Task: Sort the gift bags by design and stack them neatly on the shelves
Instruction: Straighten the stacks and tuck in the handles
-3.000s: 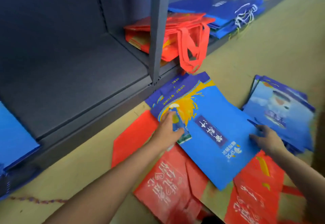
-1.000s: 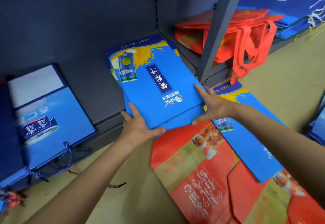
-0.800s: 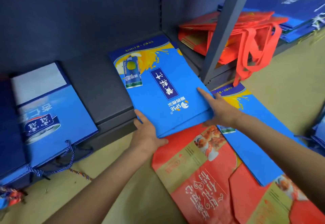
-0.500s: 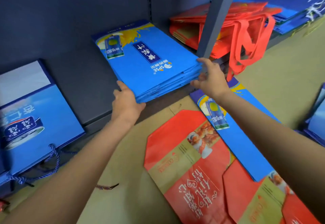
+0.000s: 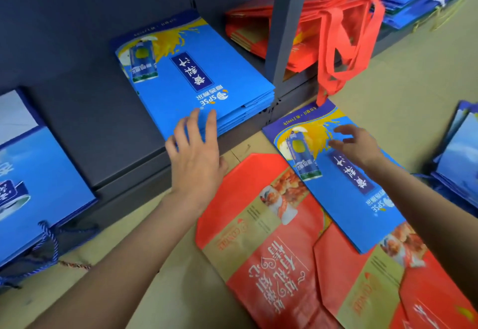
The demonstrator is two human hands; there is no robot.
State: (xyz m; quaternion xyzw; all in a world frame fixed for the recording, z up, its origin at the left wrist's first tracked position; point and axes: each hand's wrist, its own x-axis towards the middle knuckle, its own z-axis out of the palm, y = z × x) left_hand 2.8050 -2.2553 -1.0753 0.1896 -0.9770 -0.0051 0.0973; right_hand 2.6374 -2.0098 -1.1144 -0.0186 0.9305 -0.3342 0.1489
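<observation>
One blue bag stack (image 5: 196,80) on shelf (image 5: 85,111); one blue bag (image 5: 336,181), two red bags (image 5: 271,238) on floor.

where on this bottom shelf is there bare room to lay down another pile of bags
Bare dark grey shelf lies between the blue juice-print bag stack and the pale blue rope-handled bags, and behind both. Beyond the grey upright post, red fabric bags crowd the bay.

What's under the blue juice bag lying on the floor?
The blue juice bag lies over two red bags on the floor; its lower corner covers part of each. The right hand hovers above it. Whatever lies under its middle is hidden.
</observation>
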